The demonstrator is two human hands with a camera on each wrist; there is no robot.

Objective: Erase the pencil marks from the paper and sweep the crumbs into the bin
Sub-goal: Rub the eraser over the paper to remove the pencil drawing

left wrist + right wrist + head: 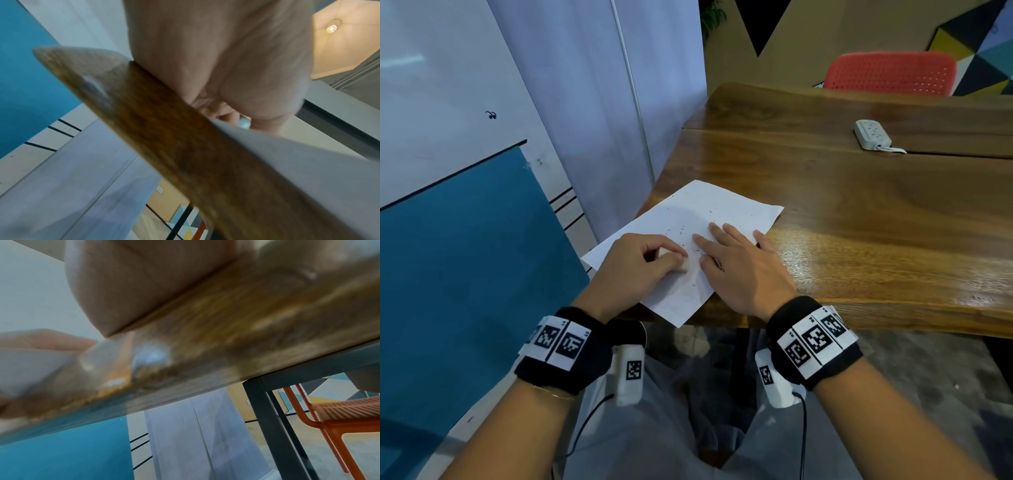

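A person seated at a wooden counter (859, 219) works over a white sheet of paper (688, 212) that lies at the counter's near left corner, two of its corners overhanging the edge. The left hand (633, 263) is curled around a small white eraser (683, 264), thumb and fingers pinching it down against the sheet; the left wrist view shows the same eraser (244, 124) tucked under the folded fingers, though that view is blurred. The right hand (739, 267) lies flat just beside the left hand, fingers straight and spread, its fingertips (714, 228) pressing on the paper while the heel rests on bare wood. Dark eraser crumbs (681, 228) are scattered over the sheet, mostly just beyond both hands and between them. Faint pencil marks (688, 293) show on the part of the paper nearest the person, below the left hand. Both wrists carry black bands with black-and-white coded tags. Well beyond the right hand, a white power strip (872, 134) sits on the counter, and a red chair (890, 73) stands behind it.
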